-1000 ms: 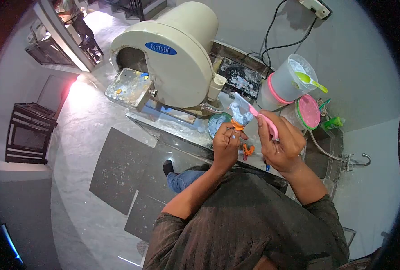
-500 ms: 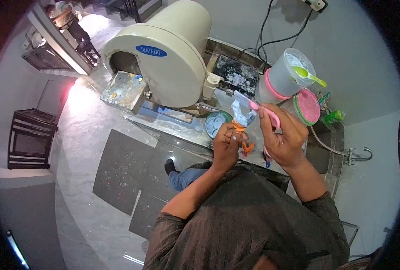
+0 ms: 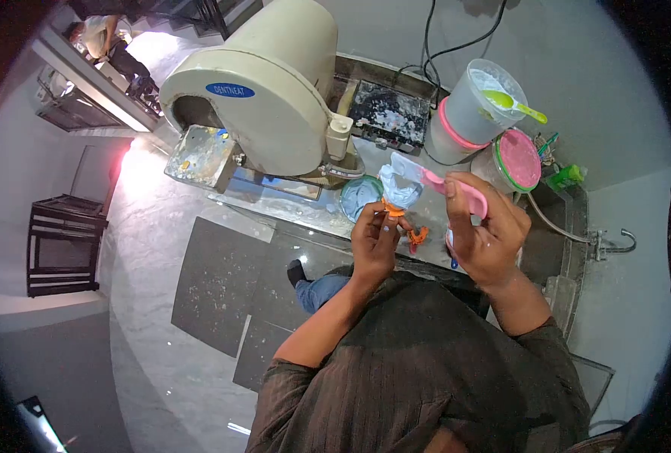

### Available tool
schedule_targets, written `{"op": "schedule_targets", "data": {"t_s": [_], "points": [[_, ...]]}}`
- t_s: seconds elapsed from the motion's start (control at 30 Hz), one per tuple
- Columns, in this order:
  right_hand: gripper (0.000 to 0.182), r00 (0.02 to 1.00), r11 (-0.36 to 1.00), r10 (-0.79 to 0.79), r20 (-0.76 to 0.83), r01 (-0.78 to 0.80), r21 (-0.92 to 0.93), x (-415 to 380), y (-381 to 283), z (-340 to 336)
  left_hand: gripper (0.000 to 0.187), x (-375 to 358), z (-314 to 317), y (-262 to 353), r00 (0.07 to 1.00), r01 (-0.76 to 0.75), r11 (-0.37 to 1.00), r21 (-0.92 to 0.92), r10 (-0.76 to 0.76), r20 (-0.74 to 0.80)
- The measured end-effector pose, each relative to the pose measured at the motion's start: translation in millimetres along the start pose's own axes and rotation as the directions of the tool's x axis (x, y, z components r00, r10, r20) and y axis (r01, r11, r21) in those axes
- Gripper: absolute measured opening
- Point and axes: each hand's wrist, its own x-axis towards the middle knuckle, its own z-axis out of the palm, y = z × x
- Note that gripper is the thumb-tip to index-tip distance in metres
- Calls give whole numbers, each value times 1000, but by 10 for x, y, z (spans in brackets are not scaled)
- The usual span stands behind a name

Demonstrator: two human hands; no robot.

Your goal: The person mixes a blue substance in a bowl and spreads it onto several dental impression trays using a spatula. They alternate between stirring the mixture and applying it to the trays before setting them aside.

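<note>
Head-camera view of a grey worktop (image 3: 432, 208) and the person's two bare hands at work above its front edge. The left hand (image 3: 375, 245) pinches the lower end of a small bright-orange tray (image 3: 393, 211) between thumb and fingertips, the fingers drawn close together; the tray is raised over the worktop and heaped with pale-blue paste (image 3: 401, 192). The right hand (image 3: 492, 230) grips a spatula with a curved pink handle (image 3: 471, 199) and a pale flat blade, its fingers curled around the handle and its thumb pressed along the near side; the blade lies against the paste. Just beyond the left hand stands a round greenish bowl (image 3: 344, 204) smeared with similar paste, and between the hands, nearer the body, lies a second bright-orange tray (image 3: 419, 236). Behind, at left, is a cream drum-shaped machine (image 3: 282, 113) with a blue oval label reading "DENTNEAT". To the right stand a translucent plastic tub (image 3: 474, 106), a lime-green spoon (image 3: 530, 112) resting across its mouth, and a container with a round pink lid (image 3: 519, 158). A metal tap (image 3: 612, 243) projects near the far-right wall.
</note>
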Motion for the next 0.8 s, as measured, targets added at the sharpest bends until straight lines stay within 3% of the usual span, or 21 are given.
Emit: {"op": "schedule_targets", "data": {"t_s": [0.13, 0.43, 0.5, 0.53, 0.6, 0.63, 0.7, 0.8], "points": [[15, 999, 999, -45, -5, 45, -8, -21, 26, -6, 16, -33, 10, 23, 999, -44, 999, 21, 44, 19], [15, 989, 986, 145, 41, -148, 82, -38, 110, 25, 16, -101, -14, 33, 1000, -14, 1000, 17, 13, 14], [14, 901, 864, 434, 3, -417, 281, -39, 223, 89, 16, -123, -39, 36, 1000, 9, 1000, 1, -9, 10], [14, 902, 863, 431, 12, -416, 286, -17, 288, 107, 16, -134, -62, 44, 1000, 5, 1000, 2, -5, 0], [15, 763, 718, 642, 70, -631, 293, 43, 452, 150, 16, -162, -126, 73, 1000, 13, 1000, -2, -13, -12], [18, 744, 698, 661, 92, -656, 289, 15, 568, 228, 16, -179, -168, 92, 1000, 9, 1000, 3, -9, -26], [21, 708, 665, 686, 167, -704, 252, -131, 779, 447, 16, -231, -283, 131, 984, 139, 990, 36, -134, -116], [25, 661, 646, 705, 257, -748, 152, -515, 1074, 830, 18, -305, -575, 109, 980, 167, 984, 60, -159, -118]]}}
